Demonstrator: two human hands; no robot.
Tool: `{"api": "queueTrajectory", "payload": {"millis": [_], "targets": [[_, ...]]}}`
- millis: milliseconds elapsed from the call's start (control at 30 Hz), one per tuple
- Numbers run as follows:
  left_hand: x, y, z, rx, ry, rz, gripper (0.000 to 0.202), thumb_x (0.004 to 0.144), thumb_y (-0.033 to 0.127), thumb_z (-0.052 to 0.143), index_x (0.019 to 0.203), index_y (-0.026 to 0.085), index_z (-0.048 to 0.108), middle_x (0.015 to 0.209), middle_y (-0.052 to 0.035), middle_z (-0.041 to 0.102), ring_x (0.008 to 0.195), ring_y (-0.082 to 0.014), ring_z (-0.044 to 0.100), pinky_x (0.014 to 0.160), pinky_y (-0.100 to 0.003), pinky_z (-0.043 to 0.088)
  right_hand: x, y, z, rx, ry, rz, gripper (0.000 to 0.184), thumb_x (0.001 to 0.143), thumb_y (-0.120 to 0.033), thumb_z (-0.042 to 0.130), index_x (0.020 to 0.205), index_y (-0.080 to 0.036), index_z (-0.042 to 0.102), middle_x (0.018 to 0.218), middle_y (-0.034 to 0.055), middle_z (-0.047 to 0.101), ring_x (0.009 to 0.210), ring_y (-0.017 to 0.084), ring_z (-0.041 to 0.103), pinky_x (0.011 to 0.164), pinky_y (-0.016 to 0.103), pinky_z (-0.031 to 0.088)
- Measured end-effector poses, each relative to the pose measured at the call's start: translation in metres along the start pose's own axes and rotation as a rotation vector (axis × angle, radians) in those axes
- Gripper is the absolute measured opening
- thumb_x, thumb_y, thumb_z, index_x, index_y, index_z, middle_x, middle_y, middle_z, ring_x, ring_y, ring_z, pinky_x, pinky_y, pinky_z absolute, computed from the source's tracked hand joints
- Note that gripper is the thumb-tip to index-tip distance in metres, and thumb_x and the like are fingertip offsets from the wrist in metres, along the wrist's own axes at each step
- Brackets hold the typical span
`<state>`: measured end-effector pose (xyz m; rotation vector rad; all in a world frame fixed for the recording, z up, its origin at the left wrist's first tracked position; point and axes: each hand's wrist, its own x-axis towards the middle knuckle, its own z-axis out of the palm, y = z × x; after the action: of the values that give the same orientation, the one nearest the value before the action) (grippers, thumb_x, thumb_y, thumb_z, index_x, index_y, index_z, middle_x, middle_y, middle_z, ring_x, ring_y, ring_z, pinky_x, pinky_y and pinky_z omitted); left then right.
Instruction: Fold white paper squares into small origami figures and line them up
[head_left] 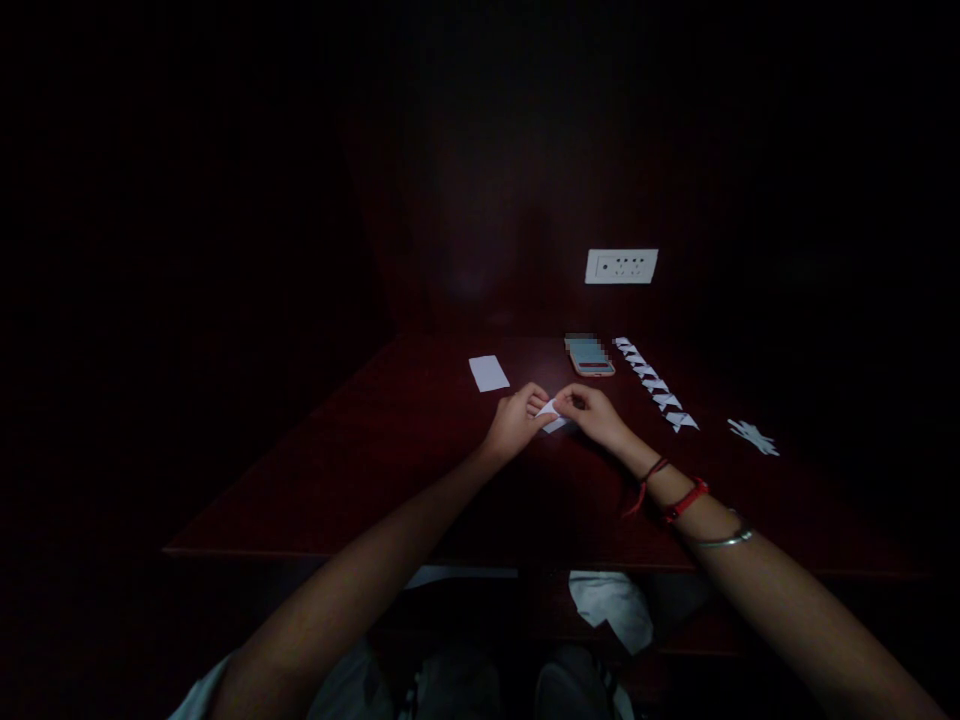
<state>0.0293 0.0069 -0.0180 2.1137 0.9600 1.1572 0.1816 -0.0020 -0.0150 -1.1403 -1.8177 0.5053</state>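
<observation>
A small piece of white paper [553, 421], partly folded, is held between both hands just above the dark red table. My left hand [518, 414] pinches its left side, fingers curled around the edge. From the right, my right hand [589, 411] grips the upper right part with thumb and fingertips. Fingers hide some of the folds. Beyond my left hand lies a flat white sheet of paper [489, 373]. To the right of my right hand runs a row of folded white paper pieces [654, 384].
A phone [591, 355] lies toward the back of the table [337, 480]. Narrow white paper strips [754, 437] are heaped at the right. A white socket panel [622, 266] is on the dark wall behind. Under the table's front edge shows a pale crumpled item [613, 605].
</observation>
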Motion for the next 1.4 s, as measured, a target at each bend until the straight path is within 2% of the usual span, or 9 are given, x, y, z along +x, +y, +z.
{"api": "queueTrajectory", "payload": {"millis": [233,333,600,767,867,967,1100,1167,1400], "targets": [[-0.002,0.004,-0.002,-0.005,-0.011,-0.027,0.021,0.069,0.021,0.052,0.087,0.018,0.044,0.069,0.0010,0.058,0.063,-0.0108,0.056,0.059,-0.022,0.043,-0.002,-0.012,-0.012,-0.129,-0.047,-0.092,0.022,0.068,-0.028,0.050,0.082,-0.015,0.060,0.073,0.0031,0.058,0.060,0.010,0.047,0.054,0.021,0.034],[-0.003,0.007,-0.002,0.016,-0.042,-0.005,0.020,0.069,0.018,0.050,0.088,0.018,0.043,0.068,0.0020,0.057,0.063,-0.0101,0.056,0.058,-0.020,0.042,-0.002,-0.012,-0.013,-0.164,-0.089,-0.055,0.020,0.069,-0.028,0.048,0.075,-0.015,0.062,0.066,0.0019,0.059,0.057,0.011,0.048,0.052,0.021,0.033],[0.002,-0.001,0.003,-0.097,-0.047,-0.013,0.019,0.070,0.023,0.049,0.087,0.017,0.043,0.069,0.0009,0.055,0.062,-0.0091,0.055,0.055,-0.019,0.042,-0.003,-0.005,-0.006,-0.198,-0.041,0.029,0.017,0.069,-0.022,0.042,0.068,-0.014,0.057,0.062,0.0010,0.057,0.057,0.010,0.048,0.052,0.020,0.033],[0.003,-0.009,0.002,-0.290,-0.152,-0.099,0.039,0.064,0.018,0.056,0.098,0.017,0.038,0.074,-0.0004,0.054,0.064,-0.0090,0.055,0.056,-0.019,0.042,-0.002,0.005,-0.004,-0.152,0.025,0.095,0.014,0.067,-0.019,0.041,0.066,-0.014,0.054,0.065,0.0017,0.057,0.060,0.011,0.049,0.055,0.021,0.036],[0.002,-0.013,0.002,-0.142,-0.127,-0.136,0.043,0.061,0.014,0.058,0.099,0.017,0.039,0.067,0.0021,0.052,0.058,-0.0083,0.053,0.053,-0.018,0.041,-0.002,0.010,-0.003,-0.048,-0.009,0.124,0.012,0.066,-0.021,0.045,0.072,-0.014,0.053,0.065,0.0011,0.055,0.056,0.010,0.048,0.053,0.021,0.037],[-0.001,-0.012,0.001,0.073,-0.120,-0.087,0.046,0.062,0.016,0.057,0.104,0.019,0.038,0.072,0.0016,0.052,0.059,-0.0088,0.051,0.055,-0.020,0.041,-0.005,0.011,-0.005,-0.012,-0.064,0.119,0.022,0.060,-0.021,0.053,0.082,-0.016,0.051,0.065,-0.0011,0.053,0.051,0.008,0.047,0.047,0.019,0.037],[-0.006,-0.005,0.000,0.323,-0.126,0.095,0.047,0.061,0.019,0.060,0.103,0.021,0.039,0.093,-0.0020,0.049,0.083,-0.0143,0.048,0.073,-0.026,0.039,-0.007,0.011,-0.006,-0.025,-0.146,0.137,0.020,0.057,-0.020,0.057,0.076,-0.017,0.050,0.064,-0.0034,0.049,0.045,0.005,0.045,0.042,0.017,0.036],[-0.006,-0.004,-0.001,0.422,-0.118,0.116,0.043,0.060,0.025,0.061,0.099,0.020,0.043,0.098,-0.0030,0.046,0.091,-0.0169,0.044,0.078,-0.028,0.036,-0.007,0.012,-0.006,-0.008,-0.163,0.159,0.018,0.057,-0.020,0.058,0.073,-0.016,0.051,0.062,-0.0036,0.049,0.045,0.005,0.046,0.043,0.017,0.037],[-0.002,-0.007,-0.004,0.474,-0.223,0.066,0.034,0.065,0.030,0.058,0.094,0.018,0.046,0.087,-0.0021,0.051,0.083,-0.0156,0.048,0.073,-0.026,0.038,-0.005,0.017,0.000,-0.009,-0.170,0.256,0.017,0.059,-0.021,0.057,0.073,-0.013,0.059,0.058,-0.0001,0.056,0.048,0.007,0.048,0.047,0.018,0.039]]}}
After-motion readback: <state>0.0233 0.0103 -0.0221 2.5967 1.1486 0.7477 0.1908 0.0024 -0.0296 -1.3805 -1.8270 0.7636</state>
